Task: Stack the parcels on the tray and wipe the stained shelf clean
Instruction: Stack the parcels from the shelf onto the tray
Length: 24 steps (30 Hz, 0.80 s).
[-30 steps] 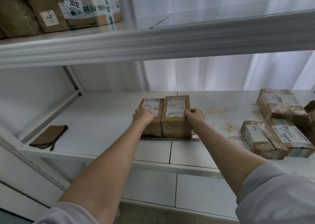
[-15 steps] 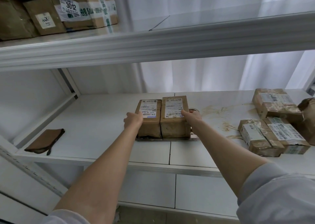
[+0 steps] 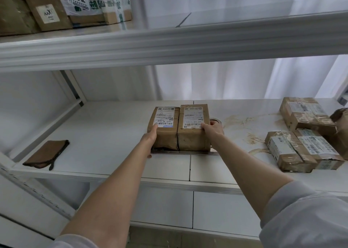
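Two brown parcels with white labels stand side by side on a thin metal tray (image 3: 185,152) in the middle of the white shelf (image 3: 105,134). My left hand (image 3: 150,137) lies with fairly straight fingers against the left face of the left parcel (image 3: 165,132). My right hand (image 3: 212,129) holds the right parcel (image 3: 192,132) at its near right top edge, with the fingers curled over it. Brown stains (image 3: 243,124) streak the shelf just right of the tray. A folded brown cloth (image 3: 46,154) lies at the shelf's left front.
Several more taped parcels (image 3: 301,149) sit at the right end of the shelf, with a bigger one (image 3: 305,115) behind them and a brown bag (image 3: 341,127) at the edge. Boxes (image 3: 79,4) fill the upper shelf's left. The upper shelf's rail (image 3: 169,42) hangs overhead.
My left hand has slid from the top of the left parcel down onto its left side. My right hand stays at the right parcel's edge. Both parcels remain on the tray.
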Motion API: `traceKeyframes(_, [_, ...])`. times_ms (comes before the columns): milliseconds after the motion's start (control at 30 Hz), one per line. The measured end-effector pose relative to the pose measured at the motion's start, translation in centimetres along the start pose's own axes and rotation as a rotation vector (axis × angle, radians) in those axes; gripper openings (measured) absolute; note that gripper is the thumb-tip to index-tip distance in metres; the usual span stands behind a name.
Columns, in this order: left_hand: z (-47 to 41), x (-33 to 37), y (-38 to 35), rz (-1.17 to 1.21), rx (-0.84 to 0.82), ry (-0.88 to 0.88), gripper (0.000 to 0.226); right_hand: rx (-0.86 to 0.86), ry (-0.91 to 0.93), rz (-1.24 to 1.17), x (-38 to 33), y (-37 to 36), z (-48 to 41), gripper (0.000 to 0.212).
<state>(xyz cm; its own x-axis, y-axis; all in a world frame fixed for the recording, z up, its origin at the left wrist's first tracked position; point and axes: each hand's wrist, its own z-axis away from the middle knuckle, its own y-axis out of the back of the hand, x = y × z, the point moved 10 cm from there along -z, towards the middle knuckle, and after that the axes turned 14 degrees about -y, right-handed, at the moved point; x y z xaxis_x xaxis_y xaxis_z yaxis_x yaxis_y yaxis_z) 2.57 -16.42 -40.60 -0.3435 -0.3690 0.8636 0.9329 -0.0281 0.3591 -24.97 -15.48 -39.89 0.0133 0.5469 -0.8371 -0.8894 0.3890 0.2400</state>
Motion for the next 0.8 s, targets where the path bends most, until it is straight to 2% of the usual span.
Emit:
traceKeyframes(300, [0.3, 0.7, 0.3, 0.042, -0.021, -0.023, 0.082, -0.03, 0.003, 0.03, -0.3, -0.3, 0.2, 0.044])
traceKeyframes(367, [0.3, 1.9, 1.6, -0.035, 0.064, -0.101, 0.076, 0.015, 0.027, 0.055, -0.7, 0.1, 0.6, 0.047])
traceKeyframes(500, [0.9, 6.4, 3.9, -0.367, 0.237, -0.354, 0.07, 0.21, 0.104, 0.191, -2.1, 2.3, 2.0, 0.055])
traceKeyframes(600, [1.9, 9.5, 2.8, -0.49, 0.223, -0.498, 0.07, 0.279, 0.177, 0.273, -3.2, 3.3, 3.0, 0.047])
traceKeyframes(800, [4.5, 13.6, -3.7, -0.499, 0.088, -0.682, 0.068, 0.35, 0.232, 0.264, -3.6, 6.7, 4.7, 0.043])
